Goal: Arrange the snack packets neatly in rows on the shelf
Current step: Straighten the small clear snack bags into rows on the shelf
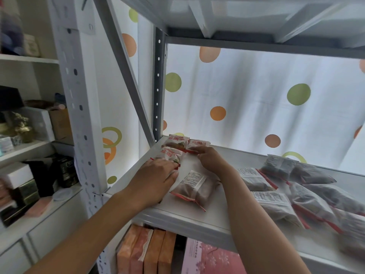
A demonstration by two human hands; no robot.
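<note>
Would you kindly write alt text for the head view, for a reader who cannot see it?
A person's left hand and right hand rest on snack packets lined up at the back left corner of a white shelf. One packet lies face down between the arms, and a loose pile waits at right.

Daylight poured through the spotted curtain [256, 91] behind the rack, and it was bright, washing the white cloth almost flat. That backlight left the forearms and both hands dim on their near sides. The underside of the upper shelf [246, 14] sat in grey shade. A soft sheen lay on the shelf board [197, 218], with faint shadows under the packets. Sharpness was modest: the heap of packets at the right [308, 196] smeared into blur, and the left-hand cupboard [29, 135] was soft too. Wide-angle bending bowed the uprights and beams near the edges.
</note>
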